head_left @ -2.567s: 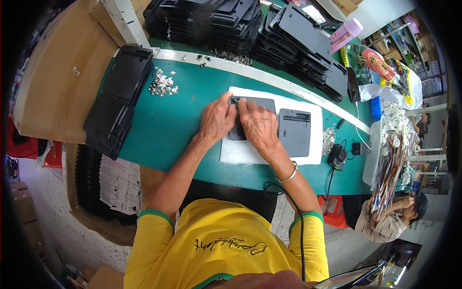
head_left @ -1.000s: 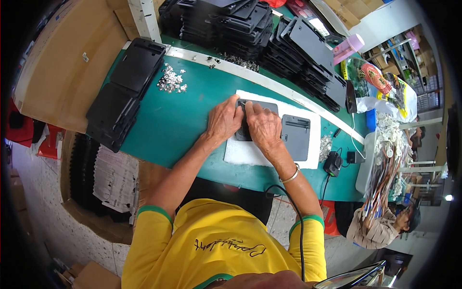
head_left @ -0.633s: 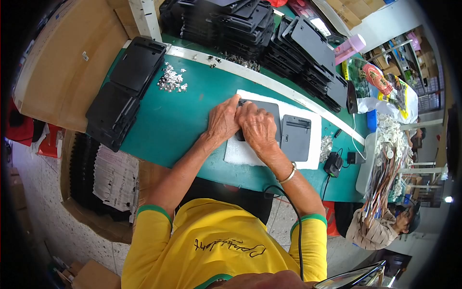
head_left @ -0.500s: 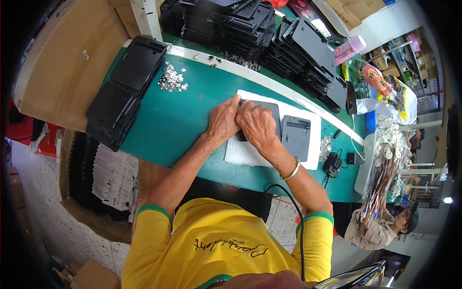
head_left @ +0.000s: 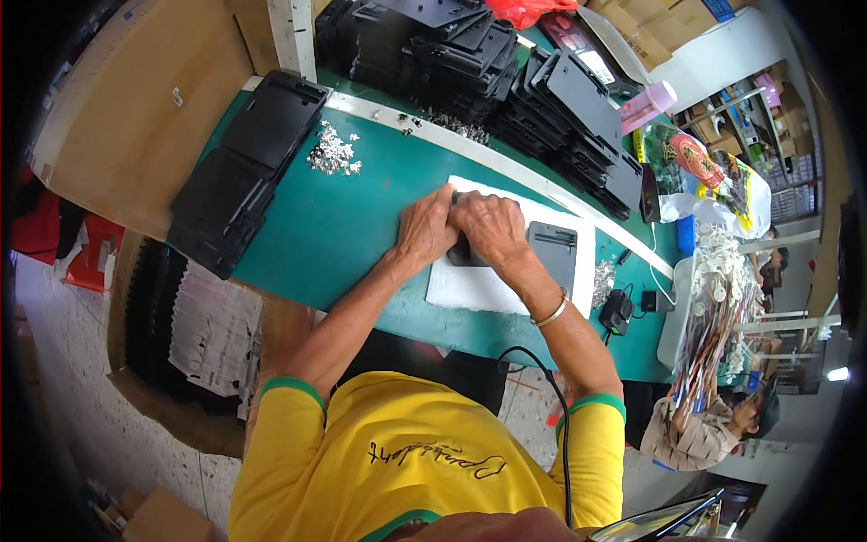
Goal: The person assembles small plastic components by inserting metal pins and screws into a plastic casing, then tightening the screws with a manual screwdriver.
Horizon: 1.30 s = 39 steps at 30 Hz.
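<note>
My left hand (head_left: 426,224) and my right hand (head_left: 492,228) meet over a white foam sheet (head_left: 452,291). Between and beneath them is a dark plastic panel (head_left: 466,255), mostly covered by my right hand. The left hand's fingers are curled at its far left edge, with the thumb side against the right hand. My right hand's fingers are bent down at the same corner, and anything in their tips is hidden. A second grey plastic panel (head_left: 553,248) with a slotted recess lies flat on the foam, right of my right wrist.
Small silvery metal pieces (head_left: 333,151) lie in a pile on the green table (head_left: 316,235). Black panels (head_left: 217,203) rest at the left, and taller stacks (head_left: 573,108) stand behind a white rail (head_left: 542,188). A black adapter (head_left: 618,312) and a bin of cables (head_left: 679,312) are at right.
Both hands stay together at the panel's far left corner. Less of the panel shows past my right hand, which has turned slightly. The whole view has shifted a little.
</note>
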Each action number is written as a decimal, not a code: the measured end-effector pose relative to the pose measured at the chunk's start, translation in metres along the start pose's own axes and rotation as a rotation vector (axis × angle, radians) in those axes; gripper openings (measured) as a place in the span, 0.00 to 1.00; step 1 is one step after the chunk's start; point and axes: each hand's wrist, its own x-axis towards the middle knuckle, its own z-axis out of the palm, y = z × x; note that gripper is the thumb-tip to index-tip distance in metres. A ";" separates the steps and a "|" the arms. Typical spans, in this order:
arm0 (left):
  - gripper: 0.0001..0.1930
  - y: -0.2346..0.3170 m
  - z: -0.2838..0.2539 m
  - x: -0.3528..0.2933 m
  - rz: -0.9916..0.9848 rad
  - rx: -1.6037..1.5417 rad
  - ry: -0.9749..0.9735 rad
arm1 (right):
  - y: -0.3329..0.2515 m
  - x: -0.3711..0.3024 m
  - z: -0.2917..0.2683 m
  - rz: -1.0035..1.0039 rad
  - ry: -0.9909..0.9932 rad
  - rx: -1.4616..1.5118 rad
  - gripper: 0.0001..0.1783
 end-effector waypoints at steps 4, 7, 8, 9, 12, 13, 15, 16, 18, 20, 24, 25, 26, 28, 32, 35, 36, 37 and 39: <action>0.14 0.003 -0.007 -0.003 -0.096 -0.024 -0.011 | 0.012 -0.026 0.002 0.223 0.190 0.237 0.05; 0.16 -0.002 -0.005 -0.002 -0.036 0.018 0.028 | 0.009 -0.053 0.004 0.417 0.356 0.461 0.06; 0.16 -0.004 -0.006 -0.003 -0.032 0.020 0.023 | 0.007 -0.062 0.006 0.440 0.328 0.514 0.07; 0.16 0.003 -0.009 -0.003 -0.086 -0.006 -0.021 | 0.007 -0.070 0.008 0.463 0.299 0.564 0.08; 0.16 0.005 -0.010 0.000 -0.134 -0.020 -0.069 | 0.003 -0.082 0.017 0.481 0.287 0.574 0.11; 0.16 0.005 -0.010 0.000 -0.131 -0.010 -0.067 | 0.002 -0.084 0.017 0.486 0.289 0.577 0.11; 0.15 0.006 -0.010 0.000 -0.112 -0.010 -0.060 | 0.000 -0.085 0.017 0.502 0.299 0.578 0.10; 0.15 0.006 -0.009 0.000 -0.096 -0.014 -0.049 | -0.001 -0.084 0.018 0.507 0.302 0.582 0.10; 0.15 0.007 -0.011 0.000 -0.112 -0.013 -0.068 | -0.002 -0.081 0.018 0.493 0.357 0.615 0.08; 0.15 0.006 -0.011 0.000 -0.129 -0.013 -0.085 | -0.002 -0.081 0.017 0.510 0.383 0.631 0.08; 0.14 0.007 -0.016 -0.001 -0.144 -0.078 -0.059 | 0.002 -0.088 0.020 0.568 0.497 0.689 0.09; 0.14 0.010 -0.018 0.000 -0.188 -0.118 -0.061 | 0.004 -0.091 0.023 0.569 0.501 0.689 0.09; 0.14 0.009 -0.018 0.001 -0.184 -0.117 -0.061 | 0.005 -0.095 0.026 0.631 0.592 0.786 0.09; 0.13 0.007 -0.019 0.001 -0.172 -0.071 0.013 | 0.009 -0.103 0.032 0.726 0.710 0.961 0.10; 0.13 0.004 -0.019 0.000 -0.109 -0.028 0.061 | 0.013 -0.116 0.047 0.816 0.658 0.968 0.13; 0.14 0.000 -0.017 0.002 -0.103 0.022 0.081 | 0.020 -0.123 0.054 0.808 0.522 0.716 0.18; 0.14 -0.006 -0.019 0.001 -0.153 0.035 0.072 | 0.023 -0.125 0.058 0.828 0.556 0.644 0.20; 0.14 -0.009 -0.021 0.002 -0.201 0.045 0.059 | 0.026 -0.128 0.060 0.851 0.588 0.569 0.22; 0.15 -0.009 -0.024 0.004 -0.221 0.052 0.028 | 0.035 -0.139 0.059 0.906 0.515 0.522 0.25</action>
